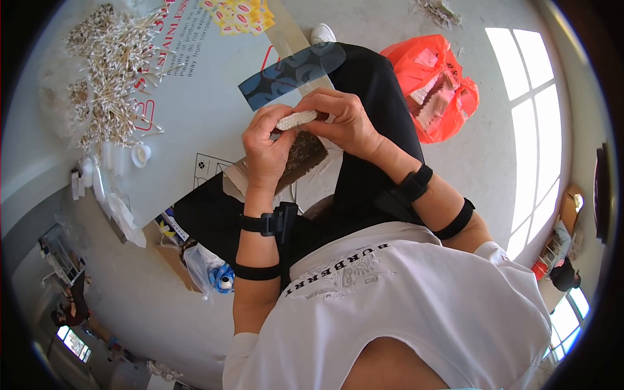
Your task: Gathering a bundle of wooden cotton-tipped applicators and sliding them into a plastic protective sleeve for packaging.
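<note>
Between my two hands is a tight bundle of cotton swabs, its white bumpy heads facing up. My left hand grips the bundle's left side with thumb and fingers. From the other side my right hand pinches its right end, fingers bent over it. Below the hands an open cardboard box shows a dark brown inside, partly covered by my left hand and wrist. Just beyond my fingers, a dark blue see-through patterned sheet lies on the table edge.
Loose cotton swabs are heaped on the grey table at left. Yellow printed cards lie at its far side. A red plastic bag with pinkish packs stands on the floor at right. Bags and a carton sit below the table.
</note>
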Available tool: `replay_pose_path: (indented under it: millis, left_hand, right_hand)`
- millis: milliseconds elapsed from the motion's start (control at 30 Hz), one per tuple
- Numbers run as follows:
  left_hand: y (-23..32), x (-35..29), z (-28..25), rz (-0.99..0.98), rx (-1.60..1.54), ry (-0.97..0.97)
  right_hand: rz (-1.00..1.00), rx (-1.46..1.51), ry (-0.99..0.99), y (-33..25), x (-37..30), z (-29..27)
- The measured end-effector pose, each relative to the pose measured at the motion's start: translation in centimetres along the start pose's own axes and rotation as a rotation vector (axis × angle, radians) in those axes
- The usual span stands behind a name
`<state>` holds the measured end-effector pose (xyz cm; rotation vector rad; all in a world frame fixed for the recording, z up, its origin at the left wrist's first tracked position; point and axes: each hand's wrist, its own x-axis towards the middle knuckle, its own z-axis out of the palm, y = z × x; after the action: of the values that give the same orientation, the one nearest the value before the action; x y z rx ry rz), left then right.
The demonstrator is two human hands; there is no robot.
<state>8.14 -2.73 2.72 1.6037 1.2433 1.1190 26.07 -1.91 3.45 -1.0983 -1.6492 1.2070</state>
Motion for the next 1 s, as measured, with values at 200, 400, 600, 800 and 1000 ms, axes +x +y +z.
replay_pose_path:
  millis: [200,400,600,800,1000]
  left_hand:
    - [0.9,0.2,-0.1,-0.005,-0.033,0.052]
    - [4.0,0.5,-1.9,0.134,0.175,0.046]
    - [8.4,1.4,-3.8,0.311,0.465,0.041]
    - [11.9,1.9,-3.4,0.35,0.341,0.028]
    - [12.4,1.4,-2.9,0.121,0.123,0.012]
  right_hand:
    - [0.044,0.165,0.048,-1.3,0.2,0.1]
    - [-0.048,0.183,0.11,-3.7,0.6,0.4]
    - [-0.22,0.265,0.145,-5.8,1.1,0.0]
    - [-0.292,0.424,0.168,-8.4,0.9,-0.6]
    - [-0.423,0.432,0.173,-9.4,0.9,-1.6]
